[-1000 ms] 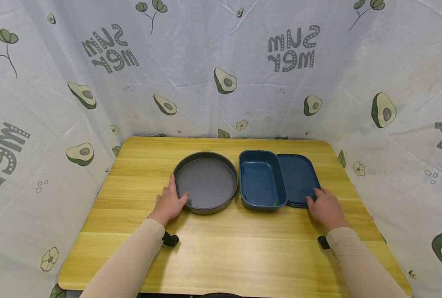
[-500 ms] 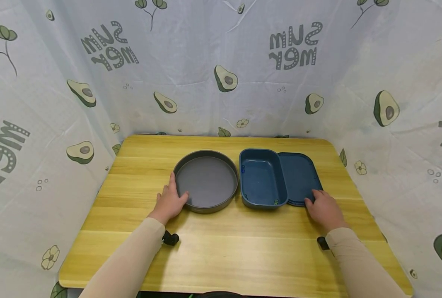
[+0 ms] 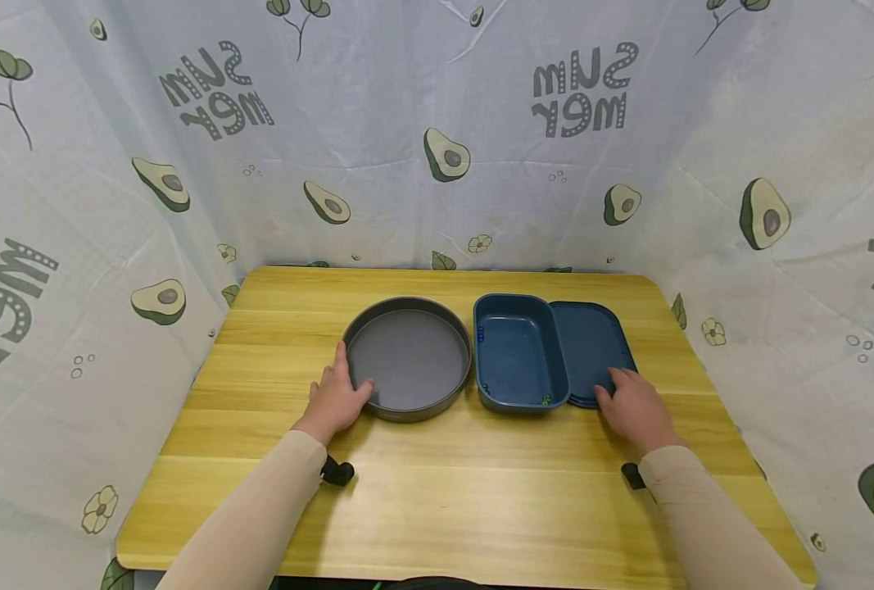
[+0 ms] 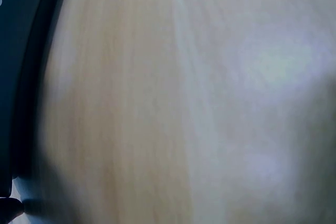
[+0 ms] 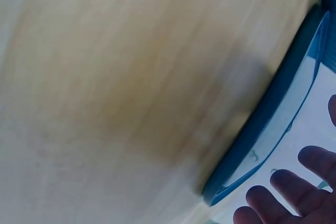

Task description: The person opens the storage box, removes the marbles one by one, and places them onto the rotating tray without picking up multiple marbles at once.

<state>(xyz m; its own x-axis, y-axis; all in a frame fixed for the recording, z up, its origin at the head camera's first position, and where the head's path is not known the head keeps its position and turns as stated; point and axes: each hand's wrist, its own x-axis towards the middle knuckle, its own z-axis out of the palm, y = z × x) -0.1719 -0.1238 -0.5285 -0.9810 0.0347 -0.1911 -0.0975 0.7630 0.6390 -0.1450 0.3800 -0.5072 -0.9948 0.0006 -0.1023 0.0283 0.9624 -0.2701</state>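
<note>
In the head view my left hand point(image 3: 333, 401) touches the near left side of a round grey cake pan point(image 3: 407, 356). Its thumb lies over the rim, with the other fingers spread along the outside. To the pan's right stands a blue rectangular food container point(image 3: 521, 352). Small blue bits point(image 3: 480, 333) and green bits point(image 3: 546, 400) sit along its inner edges. A flat blue lid point(image 3: 587, 340) lies beside it, partly hidden by the container. My right hand point(image 3: 634, 407) rests over the lid's near right corner; its fingers point(image 5: 294, 190) look spread in the right wrist view.
All of this is on a wooden table point(image 3: 444, 500) with rounded corners. A white curtain point(image 3: 378, 188) with avocado prints encloses the back and sides. In the left wrist view a dark surface with pale letters point(image 4: 21, 66) fills the left edge.
My right hand has slid slightly left and farther onto the lid's near corner. The left hand, pan and container look unmoved. The head view has tilted a little.
</note>
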